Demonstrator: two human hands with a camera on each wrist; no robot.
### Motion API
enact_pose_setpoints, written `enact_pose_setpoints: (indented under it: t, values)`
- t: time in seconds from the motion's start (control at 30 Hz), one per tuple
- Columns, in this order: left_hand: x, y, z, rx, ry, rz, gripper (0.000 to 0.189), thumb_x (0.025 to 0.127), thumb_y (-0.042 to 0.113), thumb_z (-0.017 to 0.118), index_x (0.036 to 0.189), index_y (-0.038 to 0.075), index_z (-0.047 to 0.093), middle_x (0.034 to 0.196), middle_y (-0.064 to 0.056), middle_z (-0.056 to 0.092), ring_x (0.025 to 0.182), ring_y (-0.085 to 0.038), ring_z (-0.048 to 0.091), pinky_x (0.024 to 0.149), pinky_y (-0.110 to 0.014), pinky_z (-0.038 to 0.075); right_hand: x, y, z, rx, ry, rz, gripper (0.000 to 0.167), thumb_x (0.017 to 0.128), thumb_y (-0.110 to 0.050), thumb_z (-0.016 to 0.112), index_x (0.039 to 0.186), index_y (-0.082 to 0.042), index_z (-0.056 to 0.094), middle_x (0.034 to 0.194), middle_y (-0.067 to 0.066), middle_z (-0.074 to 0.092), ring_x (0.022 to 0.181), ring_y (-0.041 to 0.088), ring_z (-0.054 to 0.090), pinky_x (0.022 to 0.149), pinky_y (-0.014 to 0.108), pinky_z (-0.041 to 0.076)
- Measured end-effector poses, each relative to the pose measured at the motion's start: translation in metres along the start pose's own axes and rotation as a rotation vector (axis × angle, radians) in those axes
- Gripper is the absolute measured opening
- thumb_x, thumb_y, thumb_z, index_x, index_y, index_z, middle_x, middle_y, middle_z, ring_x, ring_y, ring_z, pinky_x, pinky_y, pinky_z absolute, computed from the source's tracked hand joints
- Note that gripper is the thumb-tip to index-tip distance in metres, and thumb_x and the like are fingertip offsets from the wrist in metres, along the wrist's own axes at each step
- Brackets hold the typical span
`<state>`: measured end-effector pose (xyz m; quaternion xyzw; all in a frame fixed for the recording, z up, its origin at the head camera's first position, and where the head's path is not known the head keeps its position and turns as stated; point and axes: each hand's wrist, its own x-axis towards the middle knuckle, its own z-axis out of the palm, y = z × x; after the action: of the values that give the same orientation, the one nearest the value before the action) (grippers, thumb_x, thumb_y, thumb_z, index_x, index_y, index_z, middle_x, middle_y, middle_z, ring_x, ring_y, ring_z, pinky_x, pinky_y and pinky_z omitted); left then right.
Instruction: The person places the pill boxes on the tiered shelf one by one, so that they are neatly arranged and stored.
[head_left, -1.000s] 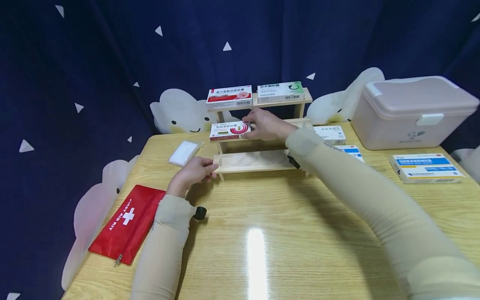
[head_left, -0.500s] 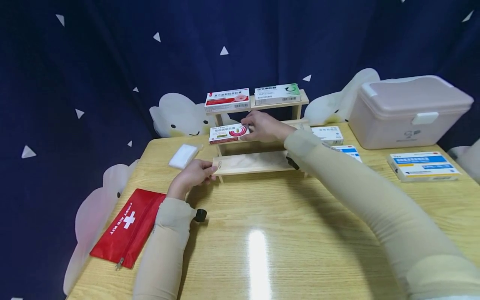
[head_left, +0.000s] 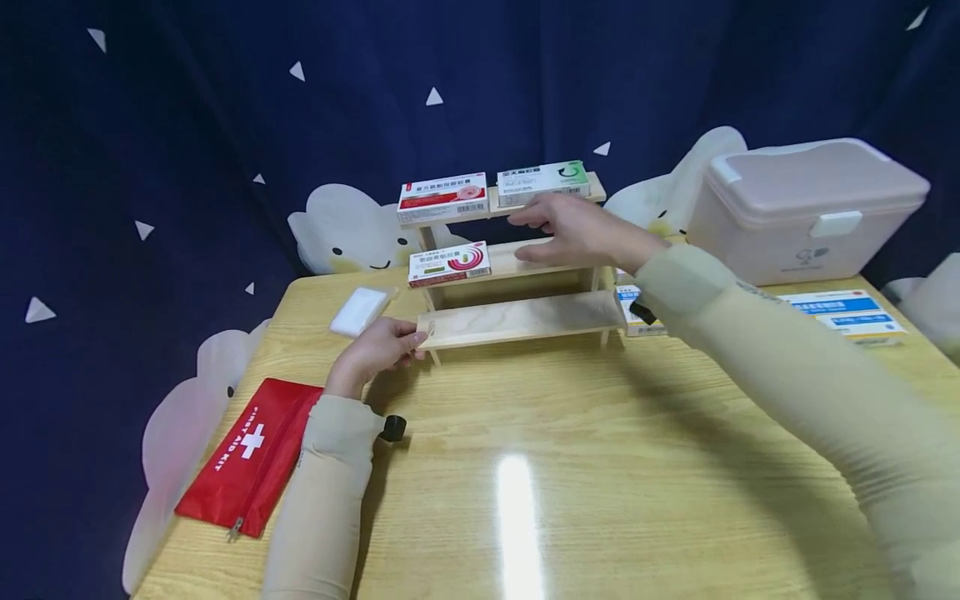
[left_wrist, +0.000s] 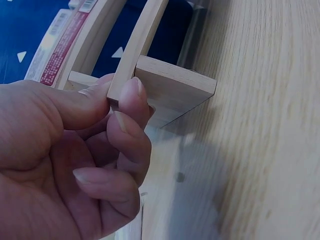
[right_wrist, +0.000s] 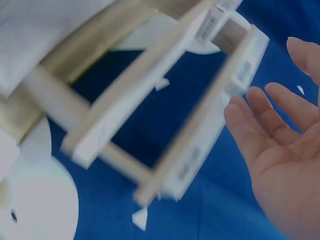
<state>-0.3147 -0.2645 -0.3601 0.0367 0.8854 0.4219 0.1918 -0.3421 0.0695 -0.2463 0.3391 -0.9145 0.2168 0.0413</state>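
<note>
A three-tier wooden rack (head_left: 517, 318) stands on the table. My left hand (head_left: 378, 350) pinches the left end of its lowest shelf between thumb and fingers, as the left wrist view shows close up. My right hand (head_left: 581, 229) is in front of the rack's right half, fingers spread and holding nothing. A medicine box with red rings (head_left: 450, 264) lies at the left of the middle shelf, apart from the right hand. On the top shelf sit a red and white medicine box (head_left: 442, 198) and a green and white medicine box (head_left: 543, 182).
A red first aid pouch (head_left: 251, 458) and a white packet (head_left: 360, 312) lie to the left. At the right stand a pale pink lidded case (head_left: 806, 212) and a blue and white medicine box (head_left: 847, 315). Another blue-marked box (head_left: 637, 321) is partly hidden by the right sleeve.
My right hand has let go of the red-ringed medicine box and moved right, opening its fingers. The box stays on the middle shelf. The left hand keeps its hold on the rack.
</note>
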Motion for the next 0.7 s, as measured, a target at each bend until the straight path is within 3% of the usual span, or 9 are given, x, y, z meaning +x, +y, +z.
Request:
enact_pose_setpoints:
  t: [0.23,0.37,0.47,0.53,0.7]
  values:
    - [0.001,0.001,0.000,0.011,-0.010,-0.001,0.027,0.106,0.021,0.050,0.115,0.001,0.064,0.080,-0.004,0.064,0.069,-0.017,0.052,0.058,-0.027,0.037,-0.068,0.019,-0.033,-0.017,0.091,-0.003,0.047,0.092,-0.022,0.072,0.133,-0.002,0.061,0.131,0.015,0.059,0.105,0.032,0.063,0.089,0.047,0.050]
    - [0.001,0.001,-0.001,0.019,-0.016,0.009,0.027,0.106,0.020,0.049,0.114,-0.001,0.064,0.079,-0.004,0.064,0.068,-0.017,0.051,0.057,-0.026,0.037,-0.108,0.039,-0.043,-0.029,0.117,0.055,0.045,0.092,-0.022,0.073,0.132,-0.003,0.062,0.127,0.015,0.061,0.102,0.031,0.063,0.086,0.049,0.051]
    - [0.000,0.003,-0.002,0.026,-0.012,0.017,0.028,0.106,0.020,0.049,0.116,-0.002,0.063,0.078,-0.003,0.063,0.069,-0.017,0.050,0.057,-0.026,0.037,-0.133,0.056,-0.048,-0.051,0.101,0.158,0.048,0.091,-0.026,0.074,0.133,-0.004,0.062,0.127,0.015,0.062,0.103,0.032,0.064,0.084,0.047,0.052]
    - [0.000,0.003,-0.002,0.025,-0.010,0.019,0.028,0.106,0.020,0.049,0.117,-0.002,0.063,0.077,-0.002,0.063,0.069,-0.017,0.050,0.057,-0.026,0.037,-0.148,0.069,-0.048,-0.061,0.100,0.206,0.049,0.089,-0.026,0.076,0.131,-0.004,0.063,0.123,0.015,0.064,0.099,0.030,0.065,0.079,0.036,0.053]
    - [-0.001,0.002,0.001,0.011,-0.015,0.022,0.028,0.106,0.020,0.049,0.116,-0.002,0.062,0.077,-0.002,0.062,0.068,-0.016,0.049,0.056,-0.025,0.036,-0.180,0.101,-0.041,-0.020,0.030,0.263,0.053,0.088,-0.023,0.078,0.132,0.002,0.060,0.119,0.020,0.066,0.101,0.034,0.066,0.078,0.036,0.055]
